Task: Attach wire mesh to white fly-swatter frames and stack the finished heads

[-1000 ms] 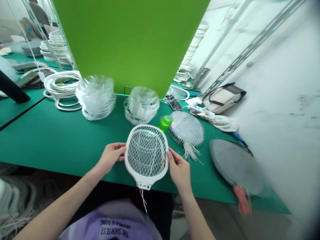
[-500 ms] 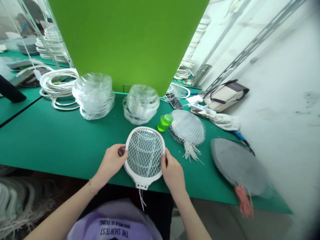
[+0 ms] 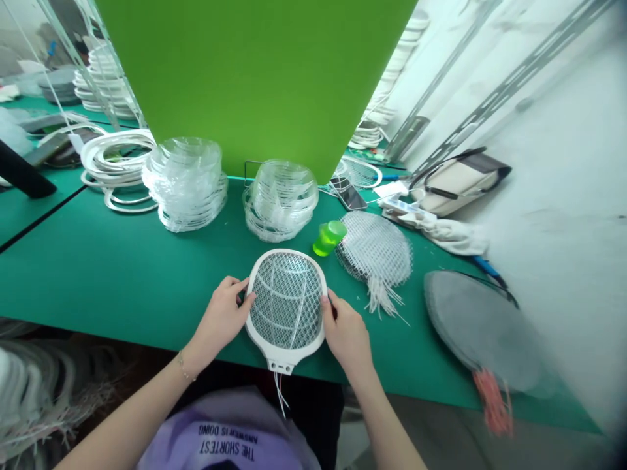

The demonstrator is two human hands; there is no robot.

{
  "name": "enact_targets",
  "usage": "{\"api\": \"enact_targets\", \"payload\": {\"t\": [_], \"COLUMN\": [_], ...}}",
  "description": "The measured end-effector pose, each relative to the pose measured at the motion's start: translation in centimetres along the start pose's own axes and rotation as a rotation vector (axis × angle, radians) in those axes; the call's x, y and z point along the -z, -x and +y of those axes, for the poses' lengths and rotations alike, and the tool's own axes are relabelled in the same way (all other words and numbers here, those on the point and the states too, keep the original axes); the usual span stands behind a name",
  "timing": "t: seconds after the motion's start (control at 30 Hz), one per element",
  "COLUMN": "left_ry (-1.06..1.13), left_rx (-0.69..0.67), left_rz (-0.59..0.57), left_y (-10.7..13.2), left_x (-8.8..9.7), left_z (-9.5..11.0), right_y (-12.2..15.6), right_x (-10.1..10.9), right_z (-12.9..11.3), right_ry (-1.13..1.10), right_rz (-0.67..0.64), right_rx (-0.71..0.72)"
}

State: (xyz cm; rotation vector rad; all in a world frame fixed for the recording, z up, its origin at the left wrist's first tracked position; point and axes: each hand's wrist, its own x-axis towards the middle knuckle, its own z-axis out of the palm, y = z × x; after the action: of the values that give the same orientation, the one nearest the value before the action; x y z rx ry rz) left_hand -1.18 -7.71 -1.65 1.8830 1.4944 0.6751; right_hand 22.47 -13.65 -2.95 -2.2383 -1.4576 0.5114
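Hands (image 3: 220, 323) (image 3: 345, 339) grip swatter (image 3: 287, 300); shirt (image 3: 225, 437) reads "THE SHORTEST".

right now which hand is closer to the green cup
Right. The right hand is on the white mesh swatter's right edge, just below the green cup; the left hand grips its left edge, farther off, down and left of the cup.

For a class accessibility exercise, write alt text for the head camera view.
The left hand and right hand grip a white mesh bug-zapper racket head over a green workbench, beside a green cup and a loose mesh panel.
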Motion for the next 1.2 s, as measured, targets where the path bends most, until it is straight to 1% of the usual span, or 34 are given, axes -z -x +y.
{"api": "enact_targets", "payload": {"t": [0.1,0.2,0.33,0.4,0.43,0.47,0.5,0.53,0.6,0.63,0.7,0.73,0.8,0.83,0.9,0.97,1.03,1.1,1.2], "left_ry": [0.009,0.007,-0.034,-0.071,-0.110,-0.165,-0.228,-0.293,-0.397,-0.424,-0.459,-0.470,-0.481,-0.483,-0.481,-0.476,-0.473,-0.472,-0.451], "left_rx": [0.011,0.022,0.010,0.005,-0.019,-0.071,-0.156,-0.262,-0.452,-0.498,-0.509,-0.503,-0.509,-0.516,-0.531,-0.549,-0.568,-0.570,-0.555], "left_rz": [-0.002,0.001,-0.012,0.014,0.033,0.039,0.021,-0.024,-0.144,-0.186,-0.205,-0.201,-0.207,-0.213,-0.217,-0.218,-0.228,-0.239,-0.269], "left_y": [0.0,0.0,0.3,0.6,0.8,1.0,1.2,1.4,1.6,1.7,1.6,1.6,1.5,1.5,1.4,1.5,1.6,1.8,2.0], "left_x": [0.1,0.1,-0.1,-0.6,-0.9,-1.3,-1.7,-2.2,-3.0,-3.2,-3.6,-3.6,-3.6,-3.5,-3.4,-3.4,-3.4,-3.4,-3.0], "left_z": [-0.1,-0.2,-0.2,0.1,0.4,0.7,0.9,1.2,1.4,1.4,1.1,1.0,0.8,0.7,0.6,0.6,0.5,0.5,0.6], "right_y": [-0.2,-0.2,0.0,0.1,0.1,0.1,0.0,0.0,0.2,0.5,1.8,2.7,4.5,5.3,6.1,5.4,3.5,1.1,-1.6], "right_x": [-0.1,-0.2,-0.7,-1.0,-1.2,-1.2,-1.2,-1.1,-1.0,-1.0,-1.5,-2.0,-3.2,-3.7,-4.1,-3.5,-2.3,-1.5,-1.7], "right_z": [0.0,-0.2,-0.6,-0.7,-0.7,-0.8,-0.9,-0.9,-1.2,-1.4,-1.9,-2.2,-2.6,-2.7,-2.8,-2.7,-2.4,-1.9,-1.0], "right_ry": [-0.065,-0.066,0.061,0.146,0.186,0.222,0.251,0.274,0.297,0.294,0.265,0.249,0.233,0.233,0.233,0.209,0.174,0.156,0.163], "right_rz": [0.057,0.098,0.072,0.065,0.064,0.064,0.068,0.083,0.158,0.211,0.272,0.261,0.168,0.111,0.036,0.033,0.076,0.116,0.077], "right_rx": [0.086,0.120,0.088,0.056,0.045,0.038,0.040,0.049,0.088,0.126,0.244,0.324,0.455,0.487,0.480,0.433,0.413,0.425,0.426]}}
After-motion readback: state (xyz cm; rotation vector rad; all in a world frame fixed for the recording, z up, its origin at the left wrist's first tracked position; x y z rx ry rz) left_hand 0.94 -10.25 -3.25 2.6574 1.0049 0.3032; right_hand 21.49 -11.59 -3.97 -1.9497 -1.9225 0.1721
